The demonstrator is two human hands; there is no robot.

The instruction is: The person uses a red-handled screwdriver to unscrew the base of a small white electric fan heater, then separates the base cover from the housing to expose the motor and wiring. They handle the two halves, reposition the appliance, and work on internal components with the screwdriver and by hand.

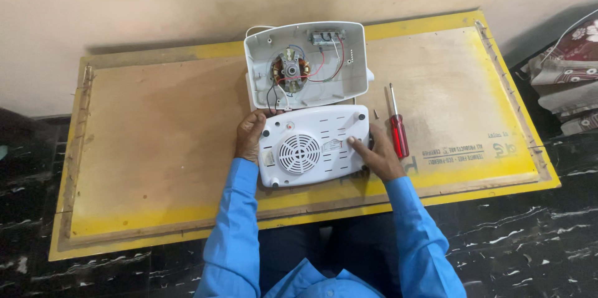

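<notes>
A: Near edge first. What's showing?

B: Blue sleeves [233,236] are coming up from the near side. Both hands are sitting on a white base cover [311,144], flat on the table [156,142] near the middle of its near edge, round vent grille facing up.

A: Left hand?

B: Left hand [249,136] is gripping the cover's left edge, fingers curled round it, thumb side hidden. It's holding that cover, nothing else.

A: Right?

B: Right hand [377,155] is lying at the cover's right end, loosely open, fingertips pressing on the top face. Can't tell if anything is under the palm.

A: Around it?

B: Just right of the right hand a red-handled screwdriver [397,125] is lying, tip pointing far. A small loose screw [375,113] is sitting between the screwdriver and the cover, apart from both.

A: Farther?

B: Touching the cover's far edge, the open white housing [305,64] is lying inside up, showing a copper-wound motor [288,72], red and black wires, and a small switch block at its far right corner. It's blocking the space beyond the cover. Far right, off the table, folded patterned cloth [567,74] is lying.
</notes>
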